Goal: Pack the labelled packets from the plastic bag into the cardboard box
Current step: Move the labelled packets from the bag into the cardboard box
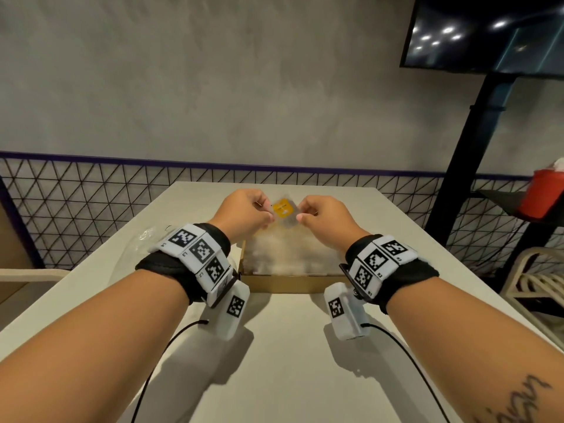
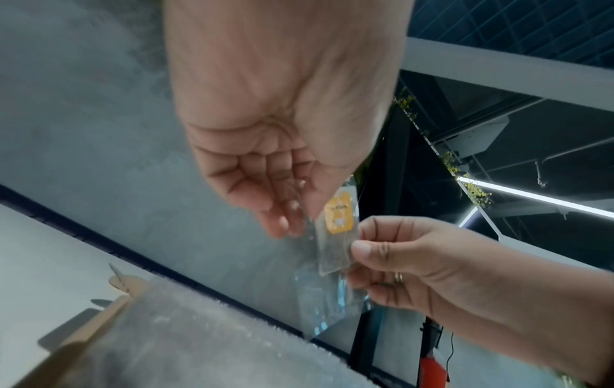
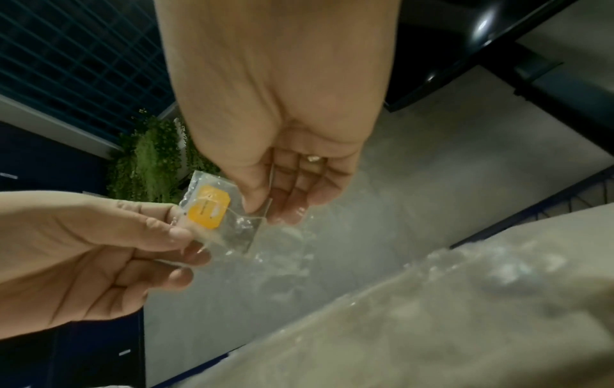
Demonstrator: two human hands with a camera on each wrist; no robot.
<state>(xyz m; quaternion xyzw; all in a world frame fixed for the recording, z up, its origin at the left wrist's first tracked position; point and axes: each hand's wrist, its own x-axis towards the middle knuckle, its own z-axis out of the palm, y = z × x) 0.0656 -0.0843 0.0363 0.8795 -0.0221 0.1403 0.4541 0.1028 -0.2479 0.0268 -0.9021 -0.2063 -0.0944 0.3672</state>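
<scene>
**A:** What are the hands doing?

**B:** In the centre of the head view, the left hand [image 1: 244, 213] and the right hand [image 1: 323, 216] are raised side by side above the far end of the cardboard box [image 1: 283, 283]. Between them they hold one small clear packet [image 1: 285, 213] with an orange-yellow label.

**A:** How are the fingers set?

**B:** Both hands are curled. In each wrist view, thumb and fingertips pinch an edge of the packet [image 2: 337, 233], one hand on each side.

**A:** Where is the plastic bag?

**B:** Crinkled clear plastic [image 2: 327, 296] hangs just below the packet, in the lower middle of the left wrist view; it may be the bag, though blur makes that uncertain.

**A:** And the box?

**B:** It sits on a pale table [image 1: 283, 377], in the middle of the head view, below the hands. It is open and filled with something whitish and translucent.

**A:** Anything else?

**B:** A red container [image 1: 541, 195] stands at the right edge, and a dark screen [image 1: 488, 32] fills the upper right corner.
</scene>
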